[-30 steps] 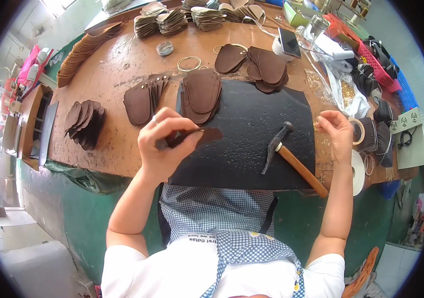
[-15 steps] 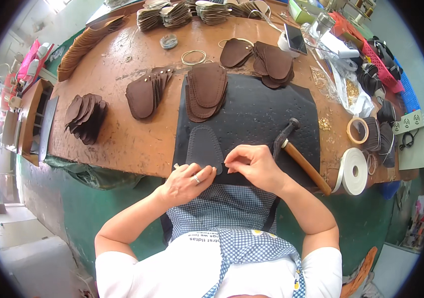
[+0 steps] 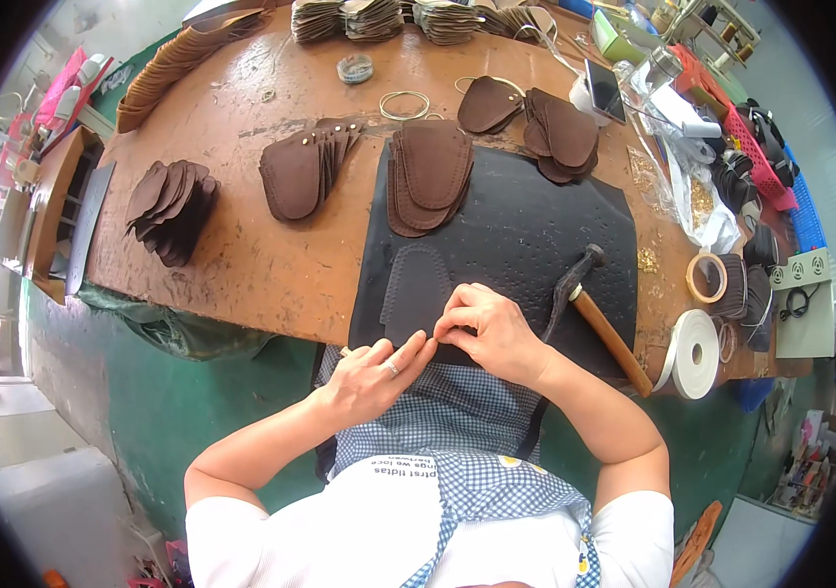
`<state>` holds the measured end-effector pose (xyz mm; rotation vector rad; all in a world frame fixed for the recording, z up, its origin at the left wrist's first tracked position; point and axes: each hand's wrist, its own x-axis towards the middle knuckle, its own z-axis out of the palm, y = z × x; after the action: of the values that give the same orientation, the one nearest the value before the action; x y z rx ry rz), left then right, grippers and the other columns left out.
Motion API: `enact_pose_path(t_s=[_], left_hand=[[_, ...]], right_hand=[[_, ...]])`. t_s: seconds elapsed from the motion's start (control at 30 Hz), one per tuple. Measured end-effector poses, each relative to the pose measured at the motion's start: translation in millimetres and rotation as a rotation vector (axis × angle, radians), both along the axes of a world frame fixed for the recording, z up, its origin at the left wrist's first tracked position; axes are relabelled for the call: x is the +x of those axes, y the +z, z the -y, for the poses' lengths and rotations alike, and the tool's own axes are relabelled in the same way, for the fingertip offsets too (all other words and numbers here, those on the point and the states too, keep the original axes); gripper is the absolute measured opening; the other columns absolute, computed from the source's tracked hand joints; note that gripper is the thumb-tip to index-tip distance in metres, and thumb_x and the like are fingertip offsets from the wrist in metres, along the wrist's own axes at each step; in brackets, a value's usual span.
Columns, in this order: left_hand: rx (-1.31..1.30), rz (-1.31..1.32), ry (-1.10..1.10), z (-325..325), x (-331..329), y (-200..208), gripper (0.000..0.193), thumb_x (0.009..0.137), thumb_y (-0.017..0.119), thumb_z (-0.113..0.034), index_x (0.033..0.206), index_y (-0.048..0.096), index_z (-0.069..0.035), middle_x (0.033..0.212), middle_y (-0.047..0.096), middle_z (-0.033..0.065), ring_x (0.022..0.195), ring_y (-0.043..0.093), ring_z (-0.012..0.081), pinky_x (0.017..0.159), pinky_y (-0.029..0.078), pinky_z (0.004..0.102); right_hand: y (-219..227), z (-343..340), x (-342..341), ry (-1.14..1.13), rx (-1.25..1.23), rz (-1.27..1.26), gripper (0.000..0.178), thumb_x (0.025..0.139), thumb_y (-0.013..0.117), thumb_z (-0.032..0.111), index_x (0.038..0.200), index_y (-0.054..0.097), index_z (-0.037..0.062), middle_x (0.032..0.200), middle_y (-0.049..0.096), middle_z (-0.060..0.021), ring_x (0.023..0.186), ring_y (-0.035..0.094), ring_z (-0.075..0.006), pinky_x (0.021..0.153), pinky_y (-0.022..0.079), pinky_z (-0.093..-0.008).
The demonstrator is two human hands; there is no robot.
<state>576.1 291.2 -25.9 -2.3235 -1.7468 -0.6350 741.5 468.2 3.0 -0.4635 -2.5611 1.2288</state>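
Note:
A dark, tapered leather piece (image 3: 416, 289) with stitch holes along its edge lies on a black mat (image 3: 506, 225) at the table's front edge. My left hand (image 3: 379, 374) is at its near end, fingers pressed together, with a small pale bit sticking out beside the knuckles; what it grips is hidden. Opposite it, my right hand (image 3: 491, 335) is closed in a pinch, fingertips meeting the left fingertips at the piece's edge. Whatever sits between them is too small to make out. A hammer (image 3: 599, 328) with a wooden handle rests just right of my right hand.
Stacks of brown leather pieces (image 3: 433, 171) stand across the brown table (image 3: 232, 265), some with metal studs. A small round tin (image 3: 354, 69) and a cord loop (image 3: 404, 105) lie farther back. On the right are a white tape roll (image 3: 696, 353), a tan tape roll (image 3: 706, 277) and a phone (image 3: 604, 91).
My right hand has come left, so its fingertips now meet those of my left hand. My left fingers have straightened a little. The view has shifted slightly.

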Motion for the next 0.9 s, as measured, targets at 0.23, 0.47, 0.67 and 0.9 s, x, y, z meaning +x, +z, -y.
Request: enact_pose_path(t_s=[0.23, 0.47, 0.67, 0.9], left_hand=[[-0.037, 0.062, -0.006, 2, -3, -3, 0.071, 0.060, 0.070, -0.005, 0.131, 0.069, -0.010, 0.137, 0.063, 0.0005, 0.068, 0.048, 0.0124, 0.053, 0.044, 0.0265], [-0.029, 0.104, -0.009, -1, -4, -7, 0.072, 0.058, 0.074, -0.005, 0.130, 0.070, -0.011, 0.135, 0.064, 0.0001, 0.067, 0.049, 0.0128, 0.053, 0.044, 0.0266], [-0.075, 0.131, -0.026, -6, -7, 13, 0.062, 0.063, 0.080, -0.009, 0.124, 0.071, -0.010, 0.126, 0.066, 0.0003, 0.069, 0.053, 0.0142, 0.055, 0.048, 0.0275], [-0.159, 0.227, 0.105, -3, -20, 17, 0.051, 0.071, 0.084, -0.015, 0.119, 0.070, -0.010, 0.118, 0.064, 0.0040, 0.085, 0.065, 0.0219, 0.062, 0.055, 0.0340]], right_hand=[[11, 1, -7, -0.042, 0.008, 0.155, 0.007, 0.080, 0.077, 0.007, 0.086, 0.074, 0.0036, 0.086, 0.063, -0.0067, 0.087, 0.063, -0.0233, 0.077, 0.053, -0.0359], [12, -10, -21, 0.046, 0.083, 0.306, 0.010, 0.079, 0.075, 0.010, 0.085, 0.071, 0.0031, 0.086, 0.067, -0.0100, 0.086, 0.067, -0.0265, 0.078, 0.053, -0.0389], [28, -22, -40, 0.106, -0.031, 0.549, 0.016, 0.074, 0.079, 0.012, 0.085, 0.071, 0.0031, 0.080, 0.073, -0.0118, 0.080, 0.071, -0.0270, 0.074, 0.055, -0.0389], [5, -9, 8, -0.047, -0.365, -0.003, 0.014, 0.088, 0.073, 0.003, 0.100, 0.068, -0.0009, 0.091, 0.068, -0.0062, 0.083, 0.068, -0.0137, 0.075, 0.054, -0.0271]])
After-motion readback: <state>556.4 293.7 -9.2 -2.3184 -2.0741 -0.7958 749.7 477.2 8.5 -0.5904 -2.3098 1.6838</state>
